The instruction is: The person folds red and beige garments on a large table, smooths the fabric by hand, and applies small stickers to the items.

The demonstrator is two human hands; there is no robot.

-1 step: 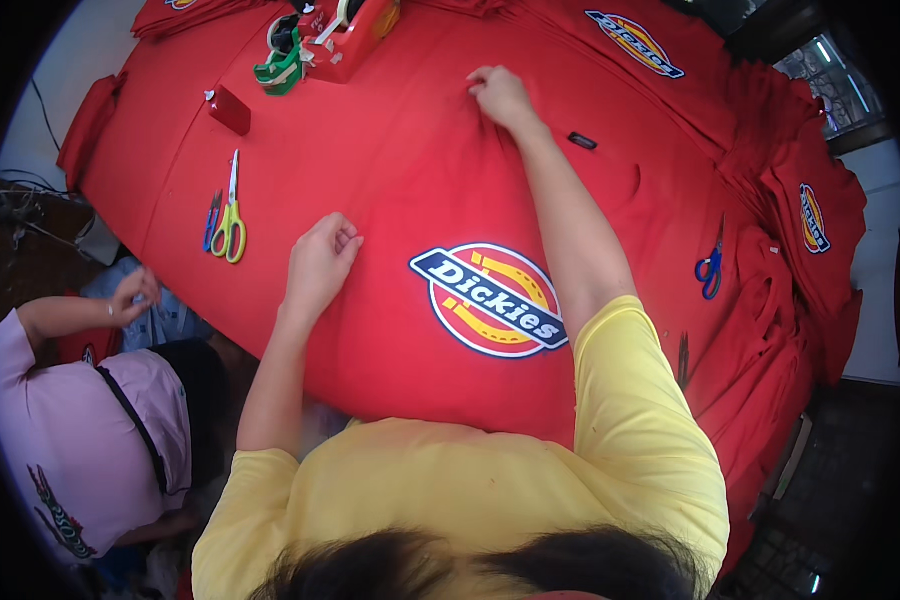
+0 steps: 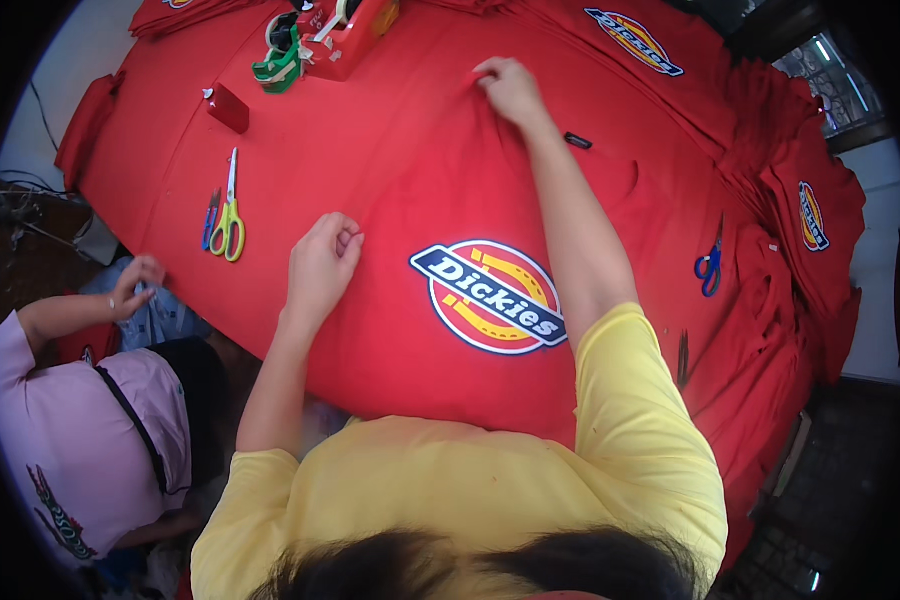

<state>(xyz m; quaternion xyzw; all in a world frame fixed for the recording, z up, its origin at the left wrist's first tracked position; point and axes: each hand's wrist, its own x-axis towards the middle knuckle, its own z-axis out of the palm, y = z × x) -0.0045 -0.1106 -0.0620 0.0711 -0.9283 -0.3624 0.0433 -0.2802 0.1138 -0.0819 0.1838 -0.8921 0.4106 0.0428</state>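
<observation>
A red garment with a round badge printed on it lies spread before me. At its far side my right hand is closed in a pinch on the cloth, and creases run from the fingertips. Left of the badge, my left hand rests on the red cloth with its fingers curled in. Whatever those fingers hold, if anything, is hidden. Yellow-handled scissors and small blue-handled snips lie left of that hand. A small black object sits just right of my right wrist.
Green and red tape dispensers stand at the far left, near a small red bottle. Blue-handled scissors and dark tweezers-like snips lie right. More red garments drape there. Another person is at my left.
My right hand has shifted slightly to the right and farther away, with the pinched cloth. My left hand has hardly moved. The other person's hand has moved slightly up.
</observation>
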